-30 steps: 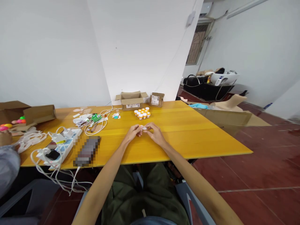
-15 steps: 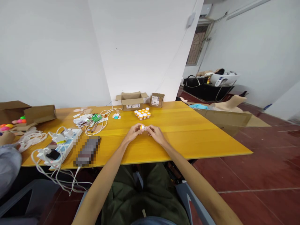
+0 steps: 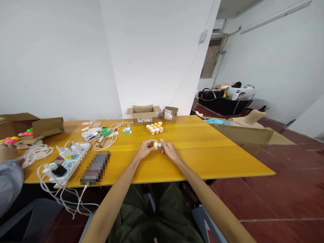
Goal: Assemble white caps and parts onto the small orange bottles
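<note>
One small container with an orange-and-white capped end, at the centre of the frame just below the middle and above the counter, lying sideways between two bare hands: left hand, grip closed about the capped end; right hand, grip pinched at the clear end. Beyond, slightly above: one cluster of orange-and-white capped containers, upright, near one open carton and one smaller carton. Lower left: one power strip, white plugs fitted, beside one pixelated dark device.
</note>
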`<state>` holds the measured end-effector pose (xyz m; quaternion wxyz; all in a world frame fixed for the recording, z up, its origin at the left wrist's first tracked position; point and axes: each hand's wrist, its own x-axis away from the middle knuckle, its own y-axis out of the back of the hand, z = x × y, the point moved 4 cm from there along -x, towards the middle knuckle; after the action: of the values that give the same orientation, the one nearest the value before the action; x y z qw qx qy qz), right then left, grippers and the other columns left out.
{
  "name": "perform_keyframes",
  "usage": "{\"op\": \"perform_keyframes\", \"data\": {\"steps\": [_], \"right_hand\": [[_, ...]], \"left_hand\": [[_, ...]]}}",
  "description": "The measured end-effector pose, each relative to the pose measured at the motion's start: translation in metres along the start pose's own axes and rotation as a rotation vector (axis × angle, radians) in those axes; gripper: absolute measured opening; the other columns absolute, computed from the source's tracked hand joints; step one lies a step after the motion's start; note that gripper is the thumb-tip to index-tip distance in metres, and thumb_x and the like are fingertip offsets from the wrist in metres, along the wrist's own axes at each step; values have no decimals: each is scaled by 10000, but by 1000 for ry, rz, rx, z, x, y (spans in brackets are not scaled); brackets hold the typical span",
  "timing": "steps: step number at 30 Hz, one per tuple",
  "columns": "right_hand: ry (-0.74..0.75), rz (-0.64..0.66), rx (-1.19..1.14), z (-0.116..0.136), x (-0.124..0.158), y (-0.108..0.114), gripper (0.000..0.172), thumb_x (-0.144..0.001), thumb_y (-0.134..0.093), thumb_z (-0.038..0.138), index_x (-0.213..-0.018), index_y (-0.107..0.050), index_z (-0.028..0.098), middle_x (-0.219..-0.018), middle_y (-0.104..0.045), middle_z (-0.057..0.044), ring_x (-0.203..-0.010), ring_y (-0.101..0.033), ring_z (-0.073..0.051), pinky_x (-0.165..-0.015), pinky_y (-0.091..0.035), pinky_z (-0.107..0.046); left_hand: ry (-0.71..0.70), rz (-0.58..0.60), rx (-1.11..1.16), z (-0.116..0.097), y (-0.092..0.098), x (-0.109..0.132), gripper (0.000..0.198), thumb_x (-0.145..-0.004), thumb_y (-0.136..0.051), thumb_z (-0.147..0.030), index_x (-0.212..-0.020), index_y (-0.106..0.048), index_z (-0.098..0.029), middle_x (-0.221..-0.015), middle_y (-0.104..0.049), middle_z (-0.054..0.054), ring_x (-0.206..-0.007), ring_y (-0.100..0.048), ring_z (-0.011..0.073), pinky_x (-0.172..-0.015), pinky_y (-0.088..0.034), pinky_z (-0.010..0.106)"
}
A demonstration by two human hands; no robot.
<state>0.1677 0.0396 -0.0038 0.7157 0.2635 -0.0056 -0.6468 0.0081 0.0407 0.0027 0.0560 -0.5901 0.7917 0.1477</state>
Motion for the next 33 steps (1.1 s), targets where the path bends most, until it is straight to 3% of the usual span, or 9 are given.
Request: {"op": "perform_keyframes", "data": {"steps": [5,11,15,22,33], "right_hand": [[-13,-12,-1,-1,0,2,729,-897,-294,769,-463,-533,234,-432,-546,-25,-484,-578,-179,-590,-467,-304],[146,-28,-157,7,0,0,426,-803,-599,648,-860,-632,227,-826,-706,-24,-688,-629,-175,-626,-503,-290],[136,0,-94,6,-1,0,417,-855,-543,616,-745,-621,222,-712,-673,-7,-645,-613,-176,-616,-481,-288],[59,-1,-2,2,-1,2,606,-919,-394,670,-540,-560,227,-505,-589,-7,-523,-576,-179,-577,-446,-295],[143,-30,-148,5,0,0,419,-819,-578,643,-833,-615,226,-819,-706,-25,-708,-635,-177,-645,-502,-288]], "left_hand": [[4,-19,7,1,1,-2,411,-651,-833,-298,-1026,-716,-181,-985,-761,67,-932,-692,219,-852,-514,331],[11,-44,15,0,3,-3,395,-657,-819,-286,-1021,-709,-179,-989,-760,66,-934,-693,213,-851,-519,323],[23,-33,0,1,2,-3,379,-648,-820,-265,-1001,-710,-183,-972,-762,59,-925,-694,211,-853,-516,324],[23,-24,-16,2,1,-3,368,-642,-825,-260,-982,-704,-188,-958,-757,50,-918,-688,206,-831,-509,314],[22,-66,-6,0,4,-3,375,-630,-826,-273,-967,-682,-194,-939,-741,31,-909,-678,197,-796,-501,292]]}}
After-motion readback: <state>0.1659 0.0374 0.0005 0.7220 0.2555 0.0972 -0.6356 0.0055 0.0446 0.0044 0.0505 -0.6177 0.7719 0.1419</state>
